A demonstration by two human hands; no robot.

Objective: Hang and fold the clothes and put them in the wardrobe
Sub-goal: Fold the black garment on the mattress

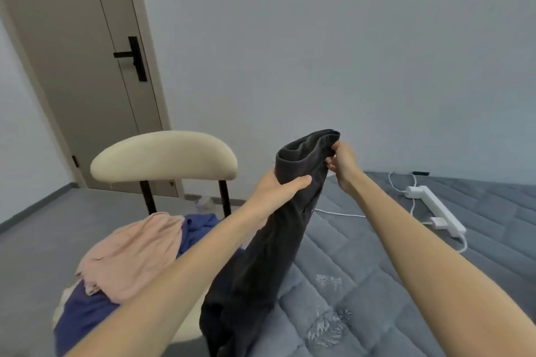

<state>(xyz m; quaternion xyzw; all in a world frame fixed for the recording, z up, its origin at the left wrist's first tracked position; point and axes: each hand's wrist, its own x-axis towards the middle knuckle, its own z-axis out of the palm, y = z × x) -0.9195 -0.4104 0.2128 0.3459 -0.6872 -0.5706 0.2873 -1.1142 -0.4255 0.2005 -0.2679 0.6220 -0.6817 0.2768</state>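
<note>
Grey mattress (406, 255), dark garment (269, 255) in hands (278, 188) (342, 165)

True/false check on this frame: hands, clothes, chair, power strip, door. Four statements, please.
1. The left hand and the right hand both grip the black fabric garment. True.
2. The pale pink cloth garment lies on the floor. False: it lies on the cream padded chair, over a blue garment.
3. The white plastic power strip lies on the grey quilted mattress. True.
4. The beige door with a black handle stands open. False: it is shut.
</note>
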